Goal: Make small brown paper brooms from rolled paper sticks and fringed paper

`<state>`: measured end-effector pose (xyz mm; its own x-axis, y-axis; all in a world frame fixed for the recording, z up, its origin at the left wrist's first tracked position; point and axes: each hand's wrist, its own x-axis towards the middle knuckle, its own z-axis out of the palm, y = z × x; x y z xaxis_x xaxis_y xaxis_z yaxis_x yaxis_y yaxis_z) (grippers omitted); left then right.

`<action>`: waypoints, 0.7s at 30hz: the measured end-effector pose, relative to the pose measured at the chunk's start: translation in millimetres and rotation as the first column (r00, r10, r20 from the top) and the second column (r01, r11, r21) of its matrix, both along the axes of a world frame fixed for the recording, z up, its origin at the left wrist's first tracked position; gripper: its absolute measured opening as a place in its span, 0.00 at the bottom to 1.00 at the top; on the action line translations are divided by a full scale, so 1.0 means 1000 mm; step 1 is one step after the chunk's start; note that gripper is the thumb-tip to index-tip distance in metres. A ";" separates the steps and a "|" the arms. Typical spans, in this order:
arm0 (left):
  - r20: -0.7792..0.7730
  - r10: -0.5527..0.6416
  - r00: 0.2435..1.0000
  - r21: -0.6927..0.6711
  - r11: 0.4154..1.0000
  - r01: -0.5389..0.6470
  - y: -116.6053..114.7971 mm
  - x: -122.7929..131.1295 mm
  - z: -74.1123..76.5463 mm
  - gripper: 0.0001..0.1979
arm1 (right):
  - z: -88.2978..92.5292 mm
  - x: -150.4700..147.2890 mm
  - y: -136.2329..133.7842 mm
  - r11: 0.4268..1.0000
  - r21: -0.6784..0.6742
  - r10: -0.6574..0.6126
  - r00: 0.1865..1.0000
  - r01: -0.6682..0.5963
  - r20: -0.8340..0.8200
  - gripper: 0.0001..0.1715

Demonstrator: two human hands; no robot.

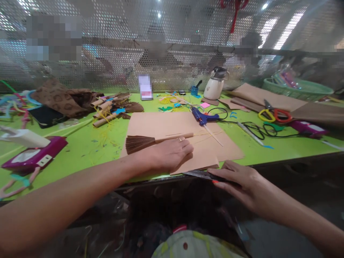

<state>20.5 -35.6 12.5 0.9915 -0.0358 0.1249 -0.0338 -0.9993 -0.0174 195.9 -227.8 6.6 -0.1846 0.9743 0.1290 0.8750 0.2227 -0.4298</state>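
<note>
The slim, dark-handled metal blade (199, 174) lies along the near edge of the folded tan paper sheet (205, 160), its tip pointing left and its long axis running roughly with that edge; whether it sits between the layers or only beneath them, I cannot tell. The sheet is at the front of the bright green table (80, 145), ahead and to the left of the right hand's fingers. The right hand (242, 179) grips the blade's handle just off the table's front edge. The left hand (176, 154) is the nearer to the sheet, resting on its left part with fingers curled; I cannot tell whether they pinch anything. Just beyond them lies a brown pleated paper fan (139, 144) on a rolled tan paper stick (176, 135), pleats to the left. A blue glue gun (201, 115) rests farther back. No brand or writing can be read: the upright phone's screen (145, 86) is blurred, and the magenta-and-white power strip (24, 157) shows no legible label
</note>
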 end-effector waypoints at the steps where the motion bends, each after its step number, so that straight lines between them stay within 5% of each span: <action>1: 0.017 -0.004 1.000 0.003 1.000 0.004 0.000 0.000 -0.001 0.11 | 0.001 -0.001 0.002 1.000 -0.006 -0.001 1.000 0.001 -0.005 0.18; 21: 0.063 -0.018 0.998 -0.056 0.998 0.022 0.004 0.002 -0.007 0.12 | 0.002 -0.011 0.007 1.000 -0.026 0.012 0.998 -0.013 -0.059 0.17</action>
<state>22.5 -31.3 5.0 0.9809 -0.0467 0.1888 -0.0545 -0.9978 0.0366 184.5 -220.3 8.1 -0.1896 0.9752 0.1145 0.8452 0.2215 -0.4864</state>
